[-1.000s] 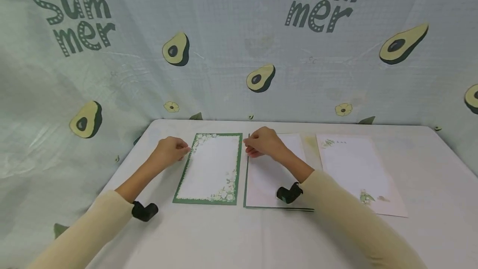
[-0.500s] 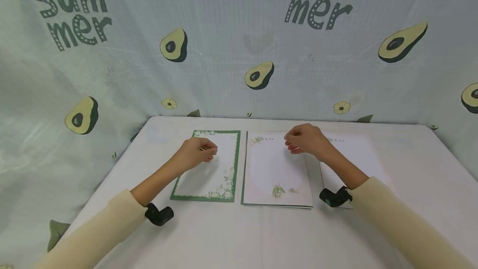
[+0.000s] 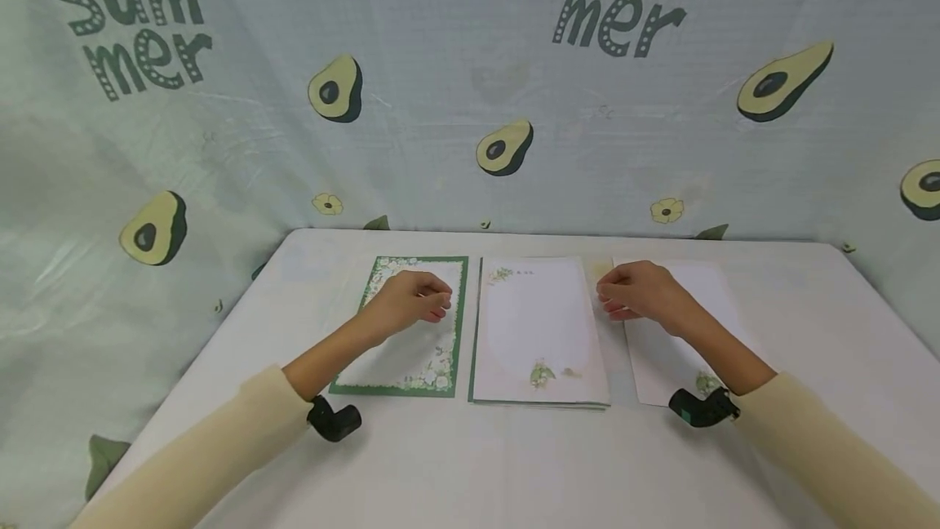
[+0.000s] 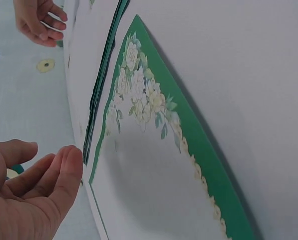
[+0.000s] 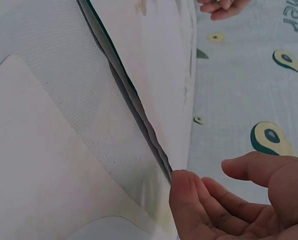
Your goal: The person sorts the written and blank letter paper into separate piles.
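Note:
My left hand (image 3: 410,300) hovers over a sheet of paper (image 3: 391,329) with a green floral border, its fingers loosely bent and holding nothing. In the left wrist view, thumb and fingers (image 4: 71,162) are apart, above that sheet. To its right lies a stack of paper topped by a pale pink sheet (image 3: 539,317) with small leafy prints; green edges show beneath. My right hand (image 3: 640,291) is between this stack and another pale pink sheet (image 3: 664,357), partly over the latter. The right wrist view shows its thumb apart from the fingers, with nothing between them.
The papers lie on a white-covered table (image 3: 485,464). Behind it hangs a pale cloth (image 3: 426,104) printed with avocados and lettering, which also covers the left side. A small black wrist camera (image 3: 334,419) sits on the left wrist, another camera (image 3: 703,408) on the right.
My right hand has moved right, from the upper left of the middle stack to beyond its right edge. My left hand has moved right from the green-bordered sheet's left edge to above it.

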The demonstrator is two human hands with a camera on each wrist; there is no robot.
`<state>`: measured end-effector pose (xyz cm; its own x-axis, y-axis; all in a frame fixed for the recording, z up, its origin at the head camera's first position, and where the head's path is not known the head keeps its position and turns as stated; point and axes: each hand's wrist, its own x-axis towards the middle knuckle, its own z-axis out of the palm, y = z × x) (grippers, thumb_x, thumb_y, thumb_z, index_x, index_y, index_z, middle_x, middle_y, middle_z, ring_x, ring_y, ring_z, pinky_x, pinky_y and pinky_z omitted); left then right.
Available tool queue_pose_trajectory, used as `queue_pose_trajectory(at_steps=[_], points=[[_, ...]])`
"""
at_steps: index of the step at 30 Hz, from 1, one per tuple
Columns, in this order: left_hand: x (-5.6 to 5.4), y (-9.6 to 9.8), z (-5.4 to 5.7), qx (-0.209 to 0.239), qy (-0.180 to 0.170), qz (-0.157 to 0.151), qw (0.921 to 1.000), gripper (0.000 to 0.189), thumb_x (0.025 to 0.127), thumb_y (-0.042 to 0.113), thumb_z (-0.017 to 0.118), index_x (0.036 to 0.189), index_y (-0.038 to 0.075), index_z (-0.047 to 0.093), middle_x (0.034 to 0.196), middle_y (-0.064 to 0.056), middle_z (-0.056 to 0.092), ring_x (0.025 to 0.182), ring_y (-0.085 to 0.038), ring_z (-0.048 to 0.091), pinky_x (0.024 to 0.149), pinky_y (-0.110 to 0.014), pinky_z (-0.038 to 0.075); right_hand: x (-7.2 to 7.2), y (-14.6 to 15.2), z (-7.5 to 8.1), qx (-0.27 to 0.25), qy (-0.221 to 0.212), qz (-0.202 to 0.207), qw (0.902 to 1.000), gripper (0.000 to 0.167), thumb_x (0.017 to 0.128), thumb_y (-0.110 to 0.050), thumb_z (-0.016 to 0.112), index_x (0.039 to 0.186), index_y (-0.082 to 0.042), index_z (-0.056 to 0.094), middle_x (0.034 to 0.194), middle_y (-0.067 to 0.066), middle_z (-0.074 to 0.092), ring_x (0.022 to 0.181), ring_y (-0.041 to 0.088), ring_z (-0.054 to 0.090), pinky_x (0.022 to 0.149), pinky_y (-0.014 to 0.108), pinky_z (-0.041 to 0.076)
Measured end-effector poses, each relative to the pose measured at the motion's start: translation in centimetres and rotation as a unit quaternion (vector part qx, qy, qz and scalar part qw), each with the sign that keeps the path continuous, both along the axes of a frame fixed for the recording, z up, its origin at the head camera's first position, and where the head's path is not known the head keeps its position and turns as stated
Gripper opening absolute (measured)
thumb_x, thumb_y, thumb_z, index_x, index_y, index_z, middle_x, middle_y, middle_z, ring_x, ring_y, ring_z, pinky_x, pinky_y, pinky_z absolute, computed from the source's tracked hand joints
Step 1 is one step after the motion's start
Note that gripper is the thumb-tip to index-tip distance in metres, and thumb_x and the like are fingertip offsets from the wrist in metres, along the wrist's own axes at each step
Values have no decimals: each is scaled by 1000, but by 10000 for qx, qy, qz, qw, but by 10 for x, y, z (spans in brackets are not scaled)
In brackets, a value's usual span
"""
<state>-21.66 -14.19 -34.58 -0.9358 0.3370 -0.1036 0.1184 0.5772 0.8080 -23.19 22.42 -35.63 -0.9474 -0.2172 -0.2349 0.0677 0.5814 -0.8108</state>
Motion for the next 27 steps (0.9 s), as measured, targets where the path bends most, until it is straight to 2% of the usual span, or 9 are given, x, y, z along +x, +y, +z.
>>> queue_pose_trajectory(at_steps=[7, 10, 17, 24, 27], points=[[-5, 11, -15, 262, -83, -230, 9994, 27, 104, 9, 58, 122, -10, 65, 109, -22, 72, 95, -31, 73, 85, -36, 63, -1, -4, -3, 18, -218, -7, 9998, 36, 103, -15, 60, 128, 11, 60, 115, 22, 68, 92, 18, 70, 81, 31, 63], [-6, 15, -18, 408, -182, -230, 9987, 27, 104, 9, 59, 122, -10, 64, 109, -22, 71, 96, -31, 72, 85, -35, 63, -2, -7, -4, 83, -293, -37, 9995, 35, 104, -15, 60, 127, 11, 60, 114, 21, 68, 92, 17, 70, 81, 30, 63], [-10, 21, -20, 489, -298, -131, 9983, 30, 103, 7, 59, 126, -13, 60, 109, -23, 70, 98, -33, 72, 86, -37, 62, -5, -5, -11, 67, -415, -42, 9991, 36, 103, -16, 62, 128, 10, 60, 114, 20, 69, 92, 17, 71, 81, 30, 63], [-19, 28, -25, 483, -474, -35, 9977, 34, 103, 8, 60, 130, -12, 58, 111, -23, 70, 99, -32, 72, 85, -36, 62, -6, -4, -14, 20, -426, -16, 9991, 38, 102, -15, 62, 130, 11, 59, 114, 21, 70, 91, 16, 71, 81, 30, 63], [-23, 31, -24, 431, -601, 14, 9973, 35, 102, 8, 61, 131, -12, 57, 114, -22, 70, 100, -31, 73, 87, -35, 62, -8, -4, -14, 14, -417, 24, 9991, 39, 102, -14, 62, 131, 12, 58, 114, 21, 69, 91, 16, 72, 81, 31, 63]])
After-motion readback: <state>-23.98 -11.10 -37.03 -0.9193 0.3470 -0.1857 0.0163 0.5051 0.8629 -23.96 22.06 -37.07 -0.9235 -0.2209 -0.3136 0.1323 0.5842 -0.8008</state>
